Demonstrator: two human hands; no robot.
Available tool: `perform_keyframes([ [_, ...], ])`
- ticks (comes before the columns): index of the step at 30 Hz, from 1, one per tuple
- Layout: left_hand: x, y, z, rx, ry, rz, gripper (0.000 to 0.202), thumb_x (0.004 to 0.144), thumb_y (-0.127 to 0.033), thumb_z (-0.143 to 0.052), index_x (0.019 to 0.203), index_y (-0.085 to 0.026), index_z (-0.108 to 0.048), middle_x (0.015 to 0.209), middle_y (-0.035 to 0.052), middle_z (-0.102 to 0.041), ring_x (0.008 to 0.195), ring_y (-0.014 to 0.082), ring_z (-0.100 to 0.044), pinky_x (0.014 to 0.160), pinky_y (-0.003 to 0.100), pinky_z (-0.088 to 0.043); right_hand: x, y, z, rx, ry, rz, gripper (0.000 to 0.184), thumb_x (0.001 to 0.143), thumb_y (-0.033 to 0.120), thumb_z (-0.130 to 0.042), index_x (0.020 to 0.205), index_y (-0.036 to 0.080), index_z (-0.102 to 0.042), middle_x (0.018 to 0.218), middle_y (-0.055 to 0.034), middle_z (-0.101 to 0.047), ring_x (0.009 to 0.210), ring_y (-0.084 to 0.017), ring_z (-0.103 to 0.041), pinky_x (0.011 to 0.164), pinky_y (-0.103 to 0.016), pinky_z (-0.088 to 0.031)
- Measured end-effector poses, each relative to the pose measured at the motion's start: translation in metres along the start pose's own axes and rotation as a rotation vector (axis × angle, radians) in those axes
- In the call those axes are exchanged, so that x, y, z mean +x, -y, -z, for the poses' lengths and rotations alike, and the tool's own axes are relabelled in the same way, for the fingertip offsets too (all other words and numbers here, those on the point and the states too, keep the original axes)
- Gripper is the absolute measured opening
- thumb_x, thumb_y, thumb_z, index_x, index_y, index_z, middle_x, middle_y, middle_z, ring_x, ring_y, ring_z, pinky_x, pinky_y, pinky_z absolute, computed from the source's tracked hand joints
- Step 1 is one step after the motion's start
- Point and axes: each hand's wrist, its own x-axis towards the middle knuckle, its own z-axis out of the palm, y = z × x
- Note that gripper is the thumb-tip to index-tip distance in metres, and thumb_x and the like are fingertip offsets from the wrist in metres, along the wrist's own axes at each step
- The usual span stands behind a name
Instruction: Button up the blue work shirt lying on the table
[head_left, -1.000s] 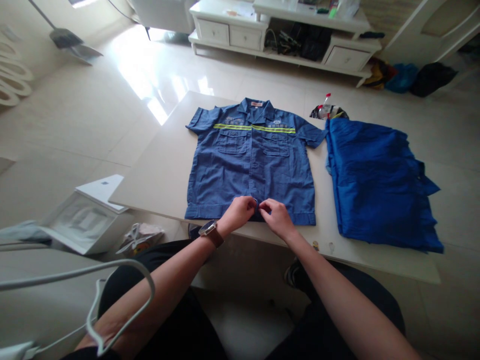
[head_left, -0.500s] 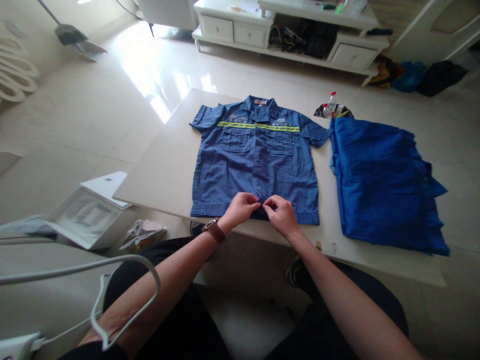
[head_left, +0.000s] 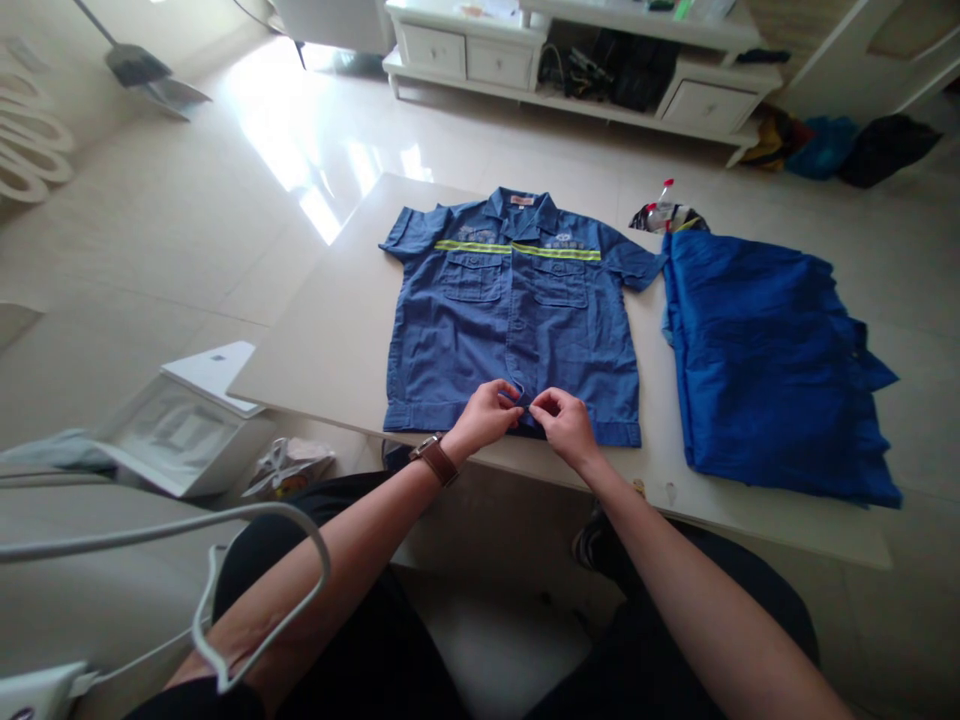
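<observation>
A blue short-sleeved work shirt (head_left: 480, 330) lies front up on the pale table, its collar away from me, with a yellow reflective stripe across the chest. At the bottom of its front opening, my left hand (head_left: 487, 412) pinches the hem from the left side. My right hand (head_left: 564, 425) pinches the same hem just to the right, thumb against forefinger. The fingertips of both hands nearly meet at the shirt's middle. Whatever small part of the hem lies between them is too small to make out.
Folded bright blue cloth (head_left: 780, 370) is stacked on the table's right end. The table (head_left: 322, 330) has its near edge close to my legs. A looped white cable (head_left: 285, 515) hangs over my left forearm. A white box (head_left: 195, 430) stands on the left; a white cabinet (head_left: 499, 65) is beyond.
Both hands stay pinched at the shirt's hem, with only slight finger movement. The view has shifted a little; the shirt lies as before.
</observation>
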Motion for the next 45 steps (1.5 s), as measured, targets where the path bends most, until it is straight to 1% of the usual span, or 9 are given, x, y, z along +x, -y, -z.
perform_keyframes([
  [9, -0.006, -0.002, -0.001, 0.064, -0.048, -0.178, 0.034, 0.069, -0.009, -0.067, 0.095, -0.022, -0.050, 0.062, -0.0089, -0.058, 0.052, 0.0069, -0.055, 0.051, 0.015, -0.035, 0.003, 0.008, 0.011, -0.186, 0.144, 0.206, 0.012, 0.086, 0.028, -0.062, 0.076, 0.022, -0.061, 0.077, -0.0019, -0.064, 0.073, -0.018, -0.059, 0.068, -0.030, -0.042],
  [14, -0.001, -0.002, -0.002, -0.102, -0.045, -0.058, 0.043, 0.068, -0.014, -0.072, 0.097, -0.023, -0.043, 0.060, -0.0076, -0.062, 0.053, 0.0118, -0.061, 0.053, 0.018, -0.043, 0.000, 0.013, 0.011, -0.217, 0.044, 0.276, 0.014, 0.087, 0.022, -0.061, 0.073, 0.022, -0.060, 0.078, -0.0019, -0.062, 0.073, -0.017, -0.057, 0.067, -0.030, -0.040],
  [18, -0.002, -0.006, -0.001, -0.015, -0.048, -0.054, 0.042, 0.069, -0.014, -0.073, 0.097, -0.024, -0.043, 0.059, -0.0083, -0.061, 0.051, 0.0115, -0.060, 0.052, 0.018, -0.040, 0.003, 0.008, 0.006, -0.031, 0.011, 0.104, 0.017, 0.081, 0.031, -0.066, 0.069, 0.022, -0.060, 0.068, -0.0009, -0.061, 0.064, -0.016, -0.054, 0.062, -0.030, -0.041],
  [25, -0.008, -0.010, -0.003, 0.379, -0.100, -0.301, 0.034, 0.072, -0.008, -0.066, 0.098, -0.023, -0.050, 0.068, -0.0067, -0.062, 0.061, 0.0107, -0.060, 0.059, 0.020, -0.040, 0.012, -0.009, -0.003, 0.407, 0.128, -0.349, 0.045, 0.057, 0.058, -0.082, 0.065, 0.021, -0.058, 0.053, 0.0028, -0.056, 0.050, -0.012, -0.048, 0.050, -0.025, -0.038],
  [31, -0.013, -0.013, 0.000, 0.588, -0.053, -0.336, 0.040, 0.072, -0.008, -0.066, 0.107, -0.022, -0.055, 0.073, -0.0040, -0.064, 0.066, 0.0133, -0.060, 0.063, 0.023, -0.041, 0.010, -0.014, -0.002, 0.383, 0.330, -0.446, 0.043, 0.065, 0.057, -0.077, 0.063, 0.022, -0.052, 0.049, 0.0049, -0.048, 0.044, -0.010, -0.040, 0.045, -0.024, -0.029],
  [35, -0.013, -0.019, 0.017, 0.773, 0.061, -0.297, 0.042, 0.075, -0.018, -0.072, 0.115, -0.019, -0.057, 0.082, 0.0021, -0.068, 0.076, 0.0190, -0.065, 0.071, 0.028, -0.050, 0.010, -0.018, -0.002, 0.036, 0.291, -0.237, 0.029, 0.079, 0.047, -0.068, 0.071, 0.021, -0.056, 0.062, 0.0020, -0.057, 0.059, -0.015, -0.051, 0.058, -0.028, -0.042],
  [38, -0.010, -0.020, 0.033, 0.991, 0.000, -0.330, 0.039, 0.081, -0.025, -0.070, 0.118, -0.015, -0.062, 0.115, 0.0150, -0.068, 0.109, 0.0282, -0.066, 0.096, 0.039, -0.053, 0.008, -0.019, 0.000, -0.259, 0.151, 0.057, 0.015, 0.084, 0.035, -0.066, 0.085, 0.020, -0.063, 0.089, -0.0051, -0.066, 0.086, -0.021, -0.059, 0.082, -0.036, -0.050],
  [41, -0.008, -0.012, 0.042, 1.150, 0.076, -0.313, 0.041, 0.089, -0.022, -0.061, 0.130, -0.019, -0.063, 0.148, 0.0168, -0.055, 0.140, 0.0315, -0.051, 0.115, 0.045, -0.044, 0.003, -0.014, 0.002, -0.399, 0.138, 0.237, 0.023, 0.089, 0.026, -0.062, 0.111, 0.019, -0.067, 0.111, -0.0104, -0.065, 0.107, -0.026, -0.058, 0.099, -0.042, -0.048],
  [45, -0.015, 0.000, 0.037, 1.254, 0.240, -0.178, 0.057, 0.092, -0.025, -0.064, 0.148, -0.029, -0.054, 0.172, 0.0149, -0.025, 0.159, 0.0389, -0.021, 0.119, 0.065, -0.035, -0.007, -0.004, 0.001, -0.550, 0.276, 0.363, 0.042, 0.099, 0.029, -0.054, 0.141, 0.026, -0.060, 0.130, -0.0115, -0.059, 0.115, -0.028, -0.055, 0.103, -0.044, -0.048],
])
